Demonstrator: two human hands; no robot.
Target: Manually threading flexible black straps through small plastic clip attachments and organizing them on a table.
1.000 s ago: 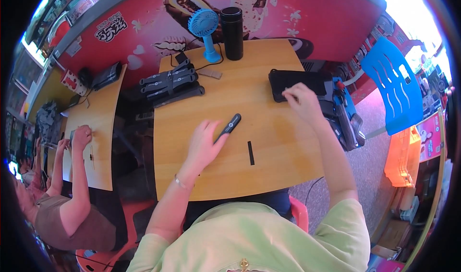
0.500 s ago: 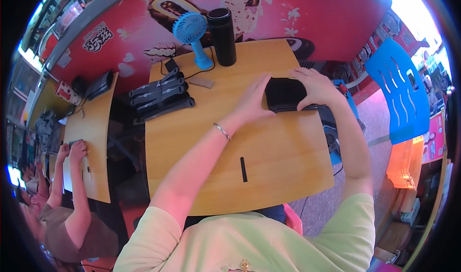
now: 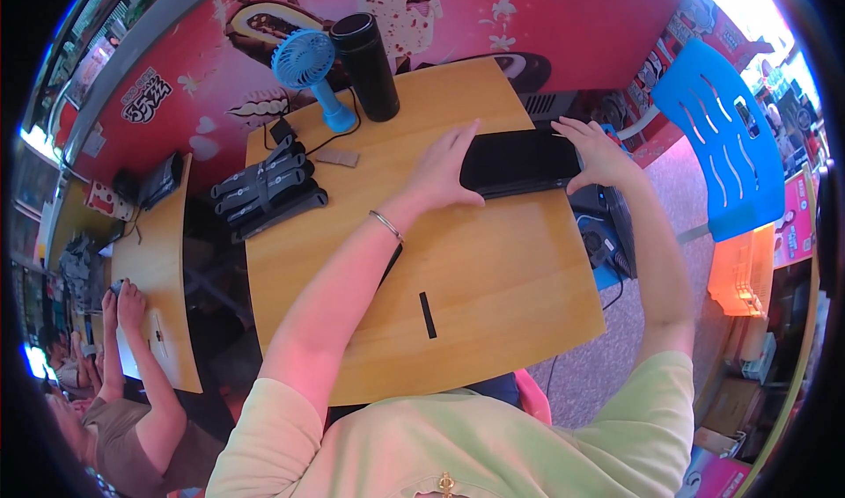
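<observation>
A stack of flat black rectangular pieces lies near the table's far right edge; their exact kind does not show. My left hand clasps its left end, thumb along the near side and fingers toward the far side. At the opposite end, my right hand curls round the corners in the same way. A short black strip lies alone nearer to me. Part of another dark strip shows beside my left forearm, which hides the rest.
Bundled black straps lie at the table's left, beside a small brown piece. A blue handheld fan and a black bottle stand behind. A blue chair is at right. Another person's hands work at the left table.
My right hand has moved off the top of the stack to its right end, uncovering the upper surface. My left hand stays at the left end. The whole view has shifted slightly.
</observation>
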